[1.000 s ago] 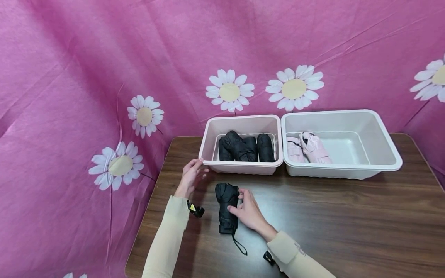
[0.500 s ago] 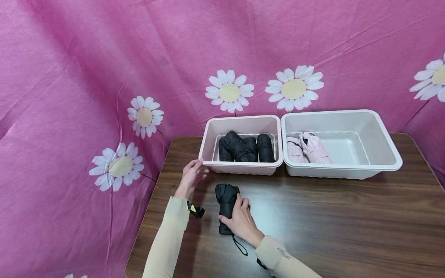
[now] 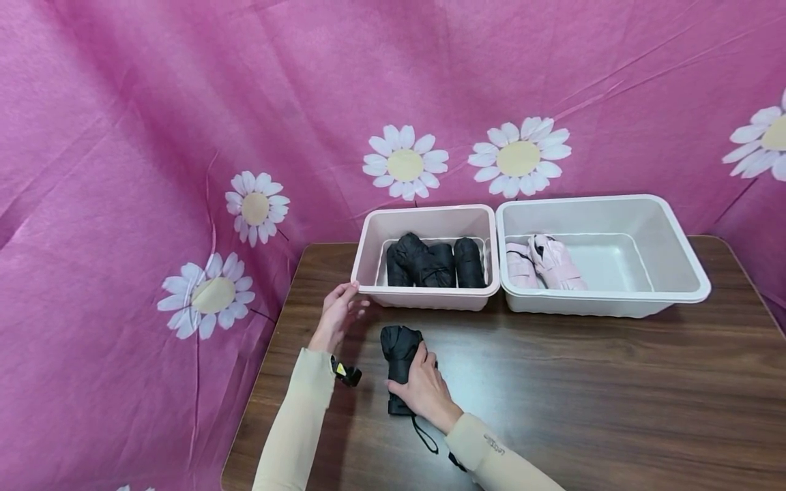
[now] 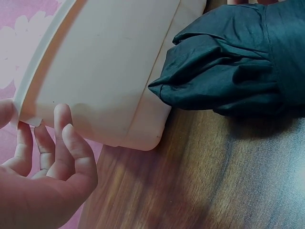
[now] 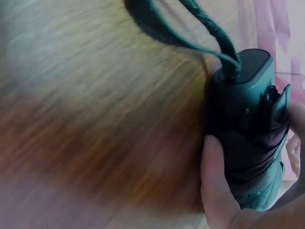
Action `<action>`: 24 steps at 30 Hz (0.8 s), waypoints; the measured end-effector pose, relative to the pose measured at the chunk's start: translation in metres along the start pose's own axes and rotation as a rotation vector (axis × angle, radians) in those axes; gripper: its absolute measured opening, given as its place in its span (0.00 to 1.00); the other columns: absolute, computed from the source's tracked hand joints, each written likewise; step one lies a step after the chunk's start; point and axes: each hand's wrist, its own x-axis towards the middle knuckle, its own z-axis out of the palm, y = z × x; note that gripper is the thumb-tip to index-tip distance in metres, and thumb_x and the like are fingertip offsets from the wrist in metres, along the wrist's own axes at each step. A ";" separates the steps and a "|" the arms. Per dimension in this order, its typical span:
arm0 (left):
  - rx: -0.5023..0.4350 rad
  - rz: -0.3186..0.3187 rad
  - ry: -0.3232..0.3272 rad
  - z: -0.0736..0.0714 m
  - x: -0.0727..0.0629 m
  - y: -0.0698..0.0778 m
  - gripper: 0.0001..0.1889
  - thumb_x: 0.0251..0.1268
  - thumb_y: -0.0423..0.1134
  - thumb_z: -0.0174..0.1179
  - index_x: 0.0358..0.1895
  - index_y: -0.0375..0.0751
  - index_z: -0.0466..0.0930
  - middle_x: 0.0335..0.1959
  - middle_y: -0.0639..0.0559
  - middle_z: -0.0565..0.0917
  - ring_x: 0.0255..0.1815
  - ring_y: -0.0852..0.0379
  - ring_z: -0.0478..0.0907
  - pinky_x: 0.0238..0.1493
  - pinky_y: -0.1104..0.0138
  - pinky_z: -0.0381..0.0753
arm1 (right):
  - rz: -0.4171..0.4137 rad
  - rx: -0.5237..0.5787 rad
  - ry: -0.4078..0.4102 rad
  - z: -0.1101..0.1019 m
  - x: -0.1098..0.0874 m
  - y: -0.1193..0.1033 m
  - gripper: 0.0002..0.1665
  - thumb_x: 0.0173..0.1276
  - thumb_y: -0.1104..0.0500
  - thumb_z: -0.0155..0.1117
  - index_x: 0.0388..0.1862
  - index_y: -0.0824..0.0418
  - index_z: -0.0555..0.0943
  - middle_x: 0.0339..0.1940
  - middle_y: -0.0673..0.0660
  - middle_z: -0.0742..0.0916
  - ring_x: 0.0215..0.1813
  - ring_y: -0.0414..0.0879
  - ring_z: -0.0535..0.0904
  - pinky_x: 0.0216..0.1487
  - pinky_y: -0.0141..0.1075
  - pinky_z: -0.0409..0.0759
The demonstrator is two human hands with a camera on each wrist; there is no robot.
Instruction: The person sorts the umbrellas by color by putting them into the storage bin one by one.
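A folded black umbrella (image 3: pixel 401 346) lies on the wooden table in front of the smaller bin, its wrist strap (image 3: pixel 424 436) looping toward me. My right hand (image 3: pixel 428 391) grips it across the middle, thumb on the left side and fingers on the right. In the right wrist view the thumb presses beside the umbrella's handle end (image 5: pixel 248 69). My left hand (image 3: pixel 336 315) pinches the front left corner of the pale pink bin (image 3: pixel 430 290), thumb over the rim and fingers below, as the left wrist view shows. Several black folded umbrellas (image 3: pixel 469 262) lie in that bin.
Right beside it stands a larger whitish bin (image 3: pixel 604 296), with folded pink umbrellas (image 3: pixel 555 262) at its left end. Both bins sit along the back of the brown table (image 3: pixel 583 382). A pink cloth (image 3: pixel 319 82) with daisies hangs behind and to the left.
My right hand has moved left over the black umbrella and closed its grip round it. The umbrella has hardly moved. My left hand keeps its place at the bin's corner.
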 end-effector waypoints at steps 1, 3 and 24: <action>0.003 -0.003 0.005 0.000 0.000 0.000 0.08 0.70 0.43 0.57 0.43 0.43 0.73 0.33 0.54 0.83 0.26 0.60 0.82 0.35 0.67 0.78 | 0.001 0.000 0.000 -0.001 0.001 0.000 0.65 0.50 0.39 0.75 0.73 0.72 0.51 0.57 0.75 0.71 0.45 0.60 0.79 0.43 0.51 0.81; 0.007 -0.005 0.013 0.000 -0.001 0.000 0.08 0.69 0.43 0.58 0.43 0.44 0.73 0.34 0.52 0.83 0.26 0.60 0.82 0.36 0.66 0.78 | 0.009 0.002 -0.002 -0.002 0.002 0.000 0.64 0.49 0.41 0.75 0.72 0.72 0.52 0.56 0.75 0.72 0.44 0.60 0.80 0.44 0.51 0.81; 0.027 -0.021 0.014 0.000 -0.002 0.001 0.08 0.69 0.44 0.57 0.44 0.46 0.74 0.29 0.56 0.85 0.27 0.60 0.82 0.33 0.68 0.77 | 0.025 0.142 -0.055 -0.016 0.002 0.004 0.62 0.48 0.50 0.76 0.73 0.71 0.51 0.59 0.76 0.72 0.51 0.64 0.78 0.53 0.53 0.78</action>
